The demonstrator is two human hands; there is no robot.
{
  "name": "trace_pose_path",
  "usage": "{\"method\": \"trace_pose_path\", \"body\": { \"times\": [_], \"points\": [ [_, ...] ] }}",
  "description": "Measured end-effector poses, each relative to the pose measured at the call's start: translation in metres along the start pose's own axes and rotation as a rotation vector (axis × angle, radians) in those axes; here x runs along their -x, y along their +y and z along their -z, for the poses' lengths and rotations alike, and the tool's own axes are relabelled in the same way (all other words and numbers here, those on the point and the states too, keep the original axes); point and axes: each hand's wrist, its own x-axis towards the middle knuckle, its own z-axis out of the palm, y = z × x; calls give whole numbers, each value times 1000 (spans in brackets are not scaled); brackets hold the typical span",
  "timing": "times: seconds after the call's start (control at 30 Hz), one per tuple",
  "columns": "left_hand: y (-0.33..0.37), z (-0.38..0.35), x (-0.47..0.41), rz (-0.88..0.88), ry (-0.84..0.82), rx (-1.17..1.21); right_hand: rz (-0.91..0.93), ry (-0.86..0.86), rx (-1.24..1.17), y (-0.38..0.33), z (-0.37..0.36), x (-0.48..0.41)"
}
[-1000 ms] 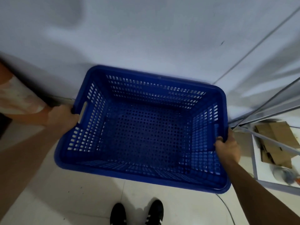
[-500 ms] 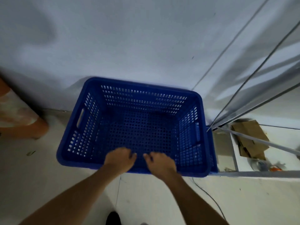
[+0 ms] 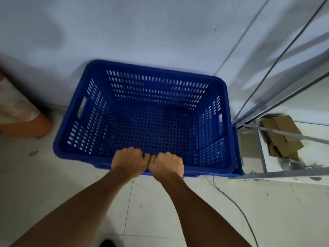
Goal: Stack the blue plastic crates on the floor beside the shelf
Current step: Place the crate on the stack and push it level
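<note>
Two blue crates (image 3: 151, 113) sit nested on the floor (image 3: 267, 211) against the wall, touching the metal shelf (image 3: 267, 129) holding cardboard (image 3: 279, 136); a cable (image 3: 236, 205) trails nearby. Left hand (image 3: 129, 162) and right hand (image 3: 166, 164), knuckles touching, curl closed over the near rim.

1. The pale tiled floor (image 3: 160, 211) carries everything here.
2. A stack of blue perforated crates (image 3: 99, 111) stands on it against the far wall, a lower crate's rim (image 3: 237, 148) showing at the right.
3. A thin grey cable (image 3: 236, 205) trails across the tiles at near right.
4. A small scrap (image 3: 33, 153) lies at left.
</note>
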Motion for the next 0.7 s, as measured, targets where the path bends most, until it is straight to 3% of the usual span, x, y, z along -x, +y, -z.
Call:
{"method": "trace_pose_path", "body": {
  "times": [0.27,0.4,0.5,0.6,0.7],
  "points": [
    [1,4,-4,131,135,76,-39,64,-54,-1,-4,-7],
    [3,2,-9,152,149,70,-108,307,-53,-3,-13,-10],
    [6,7,-1,118,121,32,-104,111,21,-4,-11,-3],
    [6,8,1,107,111,52,-87,92,66,-6,-7,-2],
    [2,13,3,69,26,62,-56,-45,81,-7,0,-4]
  ]
}}
